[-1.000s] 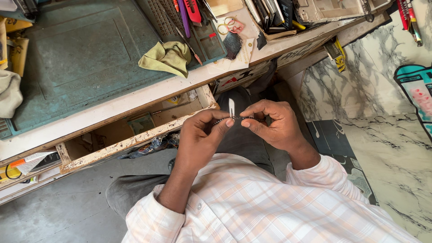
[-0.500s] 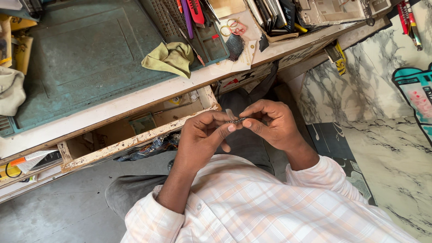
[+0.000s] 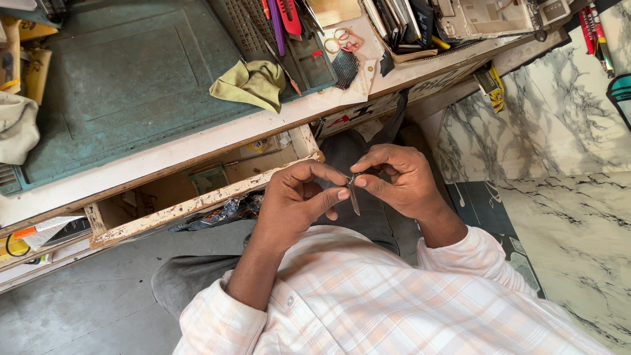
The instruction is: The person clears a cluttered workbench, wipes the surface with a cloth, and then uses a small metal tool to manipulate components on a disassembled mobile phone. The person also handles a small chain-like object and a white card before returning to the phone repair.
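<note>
Both hands, left hand (image 3: 296,200) and right hand (image 3: 397,181), pinched on small metal tweezers (image 3: 353,194), now tipped downward from upright, below the desk edge (image 3: 197,154).

The person wears a long-sleeved shirt (image 3: 394,296) in a pale check: white ground crossed by broad peach and soft grey bands that form large squares. The cloth looks light and a little creased across the chest and shoulders. A small pale button sits on the placket near the left forearm. Both sleeves are pushed back to about mid-forearm, the cuffs bunched in loose folds, so the forearms and wrists are bare. Below the shirt, dark grey trousers (image 3: 197,289) cover the lap and knees, plain and unpatterned. The left hand (image 3: 296,200) and right hand (image 3: 401,181) are bare, with no gloves, rings or watch visible.
</note>
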Tool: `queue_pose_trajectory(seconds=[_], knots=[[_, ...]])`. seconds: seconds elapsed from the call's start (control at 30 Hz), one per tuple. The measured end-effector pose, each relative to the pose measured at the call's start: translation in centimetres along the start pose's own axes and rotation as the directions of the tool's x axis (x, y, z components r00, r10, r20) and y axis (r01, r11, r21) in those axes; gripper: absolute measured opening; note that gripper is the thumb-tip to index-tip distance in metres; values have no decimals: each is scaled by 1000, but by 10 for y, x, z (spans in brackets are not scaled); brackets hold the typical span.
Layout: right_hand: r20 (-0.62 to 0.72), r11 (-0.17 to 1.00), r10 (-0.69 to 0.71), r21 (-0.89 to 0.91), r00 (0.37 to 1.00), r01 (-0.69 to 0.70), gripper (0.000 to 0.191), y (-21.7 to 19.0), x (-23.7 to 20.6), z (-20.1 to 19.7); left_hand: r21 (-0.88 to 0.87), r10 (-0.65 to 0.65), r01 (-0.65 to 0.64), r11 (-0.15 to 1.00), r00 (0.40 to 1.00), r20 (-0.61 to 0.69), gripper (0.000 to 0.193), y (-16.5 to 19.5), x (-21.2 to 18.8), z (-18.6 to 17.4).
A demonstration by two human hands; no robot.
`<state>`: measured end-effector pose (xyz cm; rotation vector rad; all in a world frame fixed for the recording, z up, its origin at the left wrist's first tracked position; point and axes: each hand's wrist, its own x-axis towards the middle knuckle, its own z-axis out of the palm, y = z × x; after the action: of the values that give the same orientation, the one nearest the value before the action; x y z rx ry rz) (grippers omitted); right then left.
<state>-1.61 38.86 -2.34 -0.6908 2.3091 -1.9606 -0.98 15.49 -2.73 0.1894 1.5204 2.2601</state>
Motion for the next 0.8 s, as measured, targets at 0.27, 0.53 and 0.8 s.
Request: queue_pose_trajectory(seconds=[0.27, 0.53, 0.8], knots=[[-5, 1000, 18, 21, 1000, -18, 17, -2, 2, 5, 35, -66, 66, 997, 998, -4, 21, 3, 1, 0], [6, 982, -35, -186, 999, 35, 17, -12, 9, 0, 257, 29, -17, 966, 999, -44, 15, 2, -1, -2], [16, 978, 25, -205, 1000, -21, 17, -16, 11, -1, 409, -34, 51, 911, 998, -49, 12, 19, -1, 3]])
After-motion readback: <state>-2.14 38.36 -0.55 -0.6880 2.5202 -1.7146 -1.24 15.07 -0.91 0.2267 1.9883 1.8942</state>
